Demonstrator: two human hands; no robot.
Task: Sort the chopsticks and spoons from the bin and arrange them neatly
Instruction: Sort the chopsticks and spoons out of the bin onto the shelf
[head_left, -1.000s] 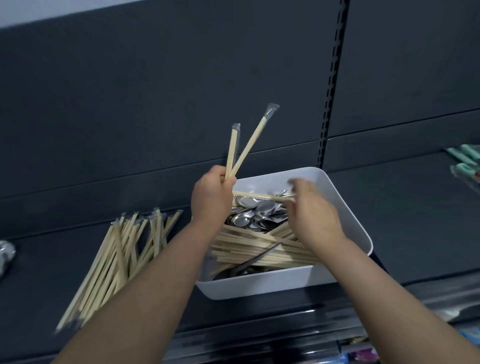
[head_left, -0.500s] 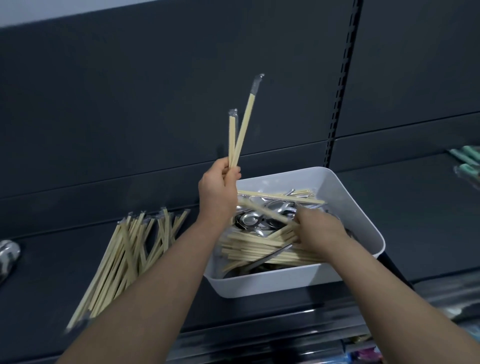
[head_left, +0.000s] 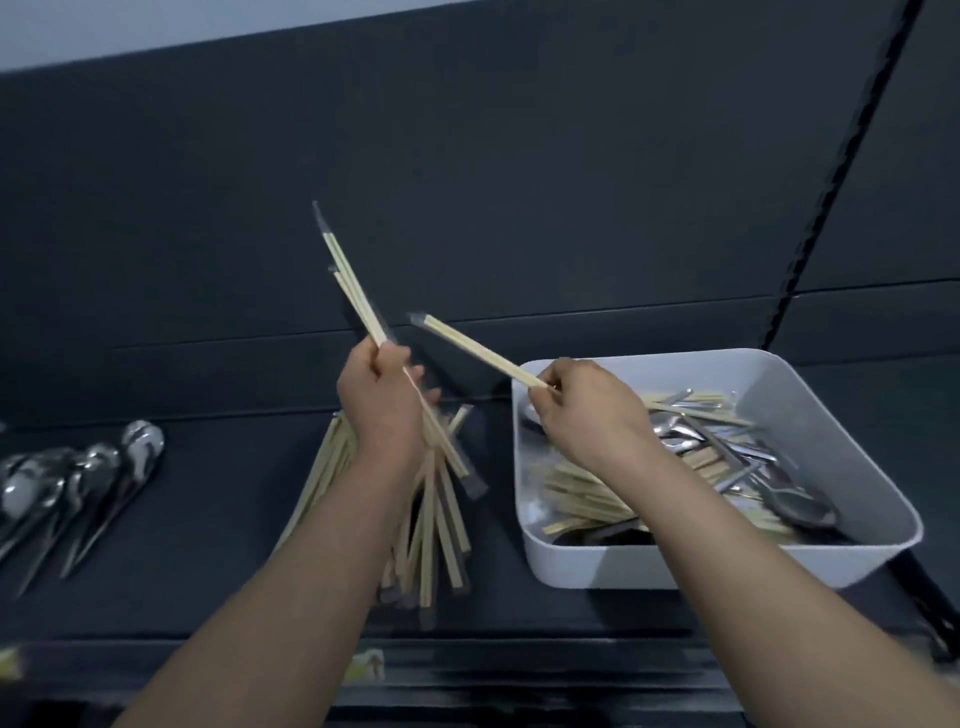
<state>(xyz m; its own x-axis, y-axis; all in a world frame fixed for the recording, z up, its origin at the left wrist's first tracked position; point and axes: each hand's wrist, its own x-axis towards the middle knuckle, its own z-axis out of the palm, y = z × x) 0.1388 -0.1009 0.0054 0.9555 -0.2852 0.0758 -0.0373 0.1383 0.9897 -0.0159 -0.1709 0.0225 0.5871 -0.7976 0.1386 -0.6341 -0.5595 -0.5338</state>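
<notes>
A white bin (head_left: 675, 564) on the dark shelf holds mixed wrapped chopsticks and metal spoons (head_left: 737, 457). My left hand (head_left: 382, 400) grips two wrapped chopsticks (head_left: 350, 286) that point up and left, above a pile of sorted chopsticks (head_left: 431, 519) lying left of the bin. My right hand (head_left: 582, 405) is over the bin's left rim and pinches one wrapped chopstick (head_left: 478, 351), whose tip points toward my left hand. A row of sorted spoons (head_left: 78, 478) lies at the far left of the shelf.
The dark shelf surface (head_left: 208, 545) runs between the spoons and the chopstick pile. A dark back panel (head_left: 467, 182) rises behind, with a slotted upright (head_left: 810, 234) on the right. The shelf's front edge carries small price labels (head_left: 369, 665).
The view has swung left, so the spoon row now shows. My left hand carried its chopsticks left over the pile. My right hand lifted one chopstick out of the bin toward the left hand.
</notes>
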